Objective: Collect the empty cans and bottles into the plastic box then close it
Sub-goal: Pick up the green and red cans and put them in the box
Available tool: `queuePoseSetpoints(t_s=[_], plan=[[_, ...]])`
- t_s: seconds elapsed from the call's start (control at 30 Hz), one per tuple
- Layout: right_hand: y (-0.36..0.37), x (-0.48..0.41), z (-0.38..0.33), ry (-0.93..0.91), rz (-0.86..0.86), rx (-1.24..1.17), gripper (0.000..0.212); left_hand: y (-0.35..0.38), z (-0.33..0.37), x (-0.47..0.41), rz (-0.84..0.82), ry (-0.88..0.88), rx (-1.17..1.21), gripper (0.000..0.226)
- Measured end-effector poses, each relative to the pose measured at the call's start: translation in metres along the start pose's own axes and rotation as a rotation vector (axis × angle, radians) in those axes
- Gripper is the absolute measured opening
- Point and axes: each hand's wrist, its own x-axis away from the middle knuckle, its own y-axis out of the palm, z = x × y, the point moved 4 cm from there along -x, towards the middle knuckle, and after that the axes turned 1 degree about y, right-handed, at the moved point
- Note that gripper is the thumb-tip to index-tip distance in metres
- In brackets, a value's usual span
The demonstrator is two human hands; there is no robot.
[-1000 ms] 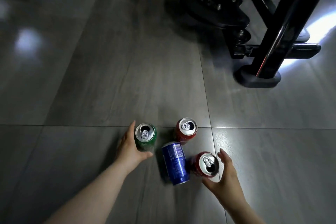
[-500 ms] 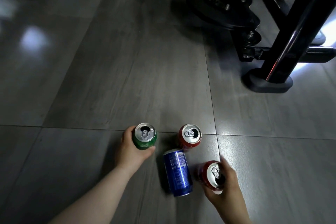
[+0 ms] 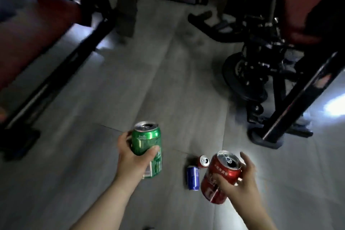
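My left hand (image 3: 130,157) grips a green can (image 3: 147,142) and holds it upright above the floor. A red can (image 3: 222,173), tilted with its opened top toward me, is gripped by my right hand (image 3: 240,181). Down on the grey tiles between the two hands a blue can (image 3: 193,177) lies on its side. Right behind it a second red can (image 3: 203,161) stands upright. No plastic box is in view.
Black metal frames with red seats (image 3: 46,24) stand at the left and back. A black machine with a wheel (image 3: 248,76) and a slanted post on a foot (image 3: 267,138) stands at the right. Grey floor tiles (image 3: 158,80) run between them.
Both hands have lifted their cans off the floor, green in the left, red in the right. The view has risen and pulled back; the blue and other red can stay on the tiles.
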Motion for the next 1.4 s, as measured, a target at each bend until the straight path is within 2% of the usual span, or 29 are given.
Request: queuePoseSetpoints(t_s=[0.13,0.27,0.37,0.5,0.63,0.83,0.93,1.0,1.1,1.23,1.33,1.4], plan=[[0.035,0.055,-0.144,-0.051,-0.171,0.005,0.059,-0.11,0.125,0.048,0.181,0.024,0.072,0.074],[0.109,0.113,-0.249,-0.189,-0.391,0.018,0.05,-0.226,0.194,0.089,0.424,0.082,0.174,0.052],[0.187,0.166,-0.293,-0.259,-0.599,0.021,0.048,-0.31,0.21,0.11,0.531,0.12,0.236,0.035],[0.3,0.247,-0.317,-0.281,-0.771,0.059,0.052,-0.428,0.191,0.141,0.694,0.09,0.304,0.033],[0.416,0.331,-0.319,-0.282,-0.926,0.13,0.048,-0.548,0.155,0.167,0.812,0.036,0.377,0.038],[0.544,0.415,-0.307,-0.271,-1.024,0.291,0.053,-0.686,0.119,0.176,0.91,-0.027,0.395,0.043],[0.603,0.436,-0.309,-0.263,-1.058,0.325,0.051,-0.742,0.101,0.165,0.899,-0.057,0.399,0.049],[0.648,0.443,-0.314,-0.261,-1.062,0.308,0.044,-0.778,0.092,0.148,0.882,-0.079,0.411,0.052],[0.726,0.446,-0.325,-0.241,-1.072,0.283,0.047,-0.834,0.09,0.105,0.899,-0.075,0.452,0.051],[0.85,0.443,-0.339,-0.163,-1.095,0.255,0.041,-0.923,0.092,0.026,0.9,-0.07,0.457,0.04],[0.952,0.438,-0.361,-0.133,-1.132,0.328,0.05,-0.997,0.097,-0.042,0.912,-0.098,0.459,0.031],[1.019,0.432,-0.378,-0.133,-1.133,0.371,0.056,-1.044,0.099,-0.086,0.895,-0.135,0.46,0.034]])
